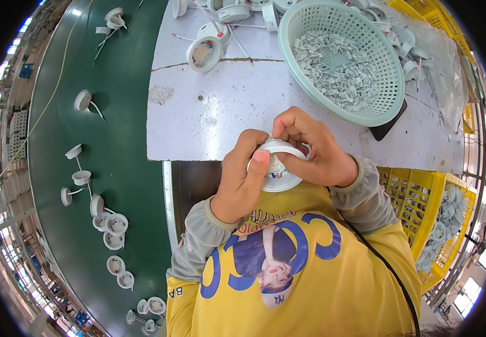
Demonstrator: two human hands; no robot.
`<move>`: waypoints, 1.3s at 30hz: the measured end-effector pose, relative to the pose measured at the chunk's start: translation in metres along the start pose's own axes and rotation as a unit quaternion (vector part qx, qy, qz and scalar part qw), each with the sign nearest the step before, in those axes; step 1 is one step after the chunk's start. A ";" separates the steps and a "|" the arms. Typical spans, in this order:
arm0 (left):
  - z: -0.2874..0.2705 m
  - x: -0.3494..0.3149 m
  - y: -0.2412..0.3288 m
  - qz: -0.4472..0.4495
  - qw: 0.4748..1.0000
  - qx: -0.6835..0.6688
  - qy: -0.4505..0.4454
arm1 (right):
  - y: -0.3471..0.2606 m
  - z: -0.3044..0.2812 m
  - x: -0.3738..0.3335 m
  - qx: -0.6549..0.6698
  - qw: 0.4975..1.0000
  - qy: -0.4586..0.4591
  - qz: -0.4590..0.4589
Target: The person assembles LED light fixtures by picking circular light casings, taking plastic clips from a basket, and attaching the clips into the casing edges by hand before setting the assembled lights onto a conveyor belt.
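Note:
Close to my body, by the table's near edge, both hands are closed round a white round LED downlight [281,185]. Small yellow dots and bits of coloured wire show inside its ring. My left hand [239,175] grips the left side, thumb on the rim. My right hand [317,150] has its thumb on the ring's inner right side, with the bent fingers at the upper edge. Whether those fingertips also pinch a small part is hidden. Beyond my right hand a pale green basket [387,70] holds many small whitish plastic pieces.
More white downlights with wires, one of them [204,54] nearest, lie at the back of the white table [198,121]. A green conveyor belt [57,196] carries scattered lights on the left. Yellow crates [410,194] stand at the right. A black flat object [389,124] lies beside the basket.

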State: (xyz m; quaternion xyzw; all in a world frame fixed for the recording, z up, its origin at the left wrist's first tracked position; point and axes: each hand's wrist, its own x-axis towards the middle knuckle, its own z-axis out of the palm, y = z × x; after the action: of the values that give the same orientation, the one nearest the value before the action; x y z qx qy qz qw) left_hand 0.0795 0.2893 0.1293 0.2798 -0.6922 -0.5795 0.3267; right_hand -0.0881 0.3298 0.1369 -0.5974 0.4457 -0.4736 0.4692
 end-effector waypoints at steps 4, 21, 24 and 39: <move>0.002 0.000 -0.005 -0.025 0.999 -0.042 0.013 | 0.001 0.003 -0.001 -0.024 1.000 0.011 -0.010; 0.002 -0.008 -0.006 -0.001 0.996 -0.080 0.036 | 0.014 0.013 -0.006 0.053 0.998 -0.008 -0.023; 0.003 -0.008 -0.005 0.006 0.996 -0.083 0.039 | 0.015 0.013 -0.007 0.053 0.998 -0.003 -0.043; -0.001 -0.005 -0.008 0.022 0.997 -0.062 0.032 | -0.007 0.011 -0.006 -0.065 0.997 0.004 -0.035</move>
State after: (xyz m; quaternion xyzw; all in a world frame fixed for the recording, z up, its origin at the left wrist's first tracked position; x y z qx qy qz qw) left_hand 0.0833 0.2916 0.1211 0.2620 -0.6498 -0.6048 0.3786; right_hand -0.0778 0.3377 0.1413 -0.6395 0.4564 -0.4623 0.4111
